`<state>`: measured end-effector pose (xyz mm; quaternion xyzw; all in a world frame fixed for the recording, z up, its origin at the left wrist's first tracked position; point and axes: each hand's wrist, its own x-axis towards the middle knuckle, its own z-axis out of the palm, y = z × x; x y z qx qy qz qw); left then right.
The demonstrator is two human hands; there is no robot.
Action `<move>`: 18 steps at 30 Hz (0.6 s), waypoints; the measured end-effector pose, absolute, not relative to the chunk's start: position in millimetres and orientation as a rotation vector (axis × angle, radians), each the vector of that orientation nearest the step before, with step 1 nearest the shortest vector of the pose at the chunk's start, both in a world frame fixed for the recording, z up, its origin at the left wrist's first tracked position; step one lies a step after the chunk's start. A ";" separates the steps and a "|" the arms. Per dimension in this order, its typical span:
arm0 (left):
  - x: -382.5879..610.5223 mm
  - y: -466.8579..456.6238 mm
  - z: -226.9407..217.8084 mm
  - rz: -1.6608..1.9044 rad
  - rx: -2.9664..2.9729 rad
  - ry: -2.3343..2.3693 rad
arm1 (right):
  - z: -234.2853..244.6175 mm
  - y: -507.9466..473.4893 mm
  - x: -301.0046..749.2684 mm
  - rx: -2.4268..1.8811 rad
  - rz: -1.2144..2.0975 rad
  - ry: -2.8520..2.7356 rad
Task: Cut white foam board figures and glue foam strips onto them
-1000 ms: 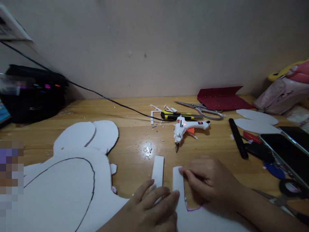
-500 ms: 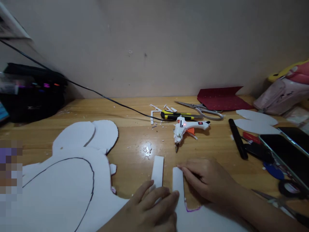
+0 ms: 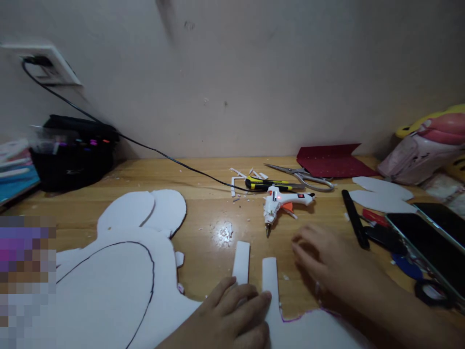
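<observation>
My left hand (image 3: 232, 315) lies across two narrow white strips, fingers apart and pressing down. The left strip (image 3: 241, 261) looks like foam board. The right strip (image 3: 269, 274) runs down into a larger white foam board piece (image 3: 308, 332) with a purple line along its cut edge. My right hand (image 3: 321, 257) is off the board, over the table to its right, slightly blurred. Its fingers are loosely curled and I see nothing held. A white hot glue gun (image 3: 278, 198) with a lit red light lies beyond both hands, nozzle towards me.
A large white cutout (image 3: 105, 291) with a black curve fills the left. A utility knife (image 3: 271, 183), scissors (image 3: 312, 180) and white scraps lie behind the glue gun. Its black cord (image 3: 163, 154) crosses to a wall socket. A phone (image 3: 421, 242) and black tape roll (image 3: 432, 292) are at right.
My right hand has left the corner of the right strip and moved right. My left hand stays on the strips. The view has shifted, showing the wall socket.
</observation>
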<state>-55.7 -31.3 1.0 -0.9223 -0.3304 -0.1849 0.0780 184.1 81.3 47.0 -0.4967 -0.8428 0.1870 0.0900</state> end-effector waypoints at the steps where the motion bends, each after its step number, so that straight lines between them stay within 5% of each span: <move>1: -55.9 -32.1 3.5 -0.517 -2.776 -0.996 | 47.8 68.7 186.6 -1.508 0.702 -2.519; 7: -66.7 -33.1 30.2 -0.617 -2.708 -1.123 | 38.4 24.2 212.2 -1.663 0.953 -2.435; 18: -92.0 -83.2 74.2 -0.275 -2.816 -1.475 | 49.8 62.1 223.8 -1.588 0.402 -2.522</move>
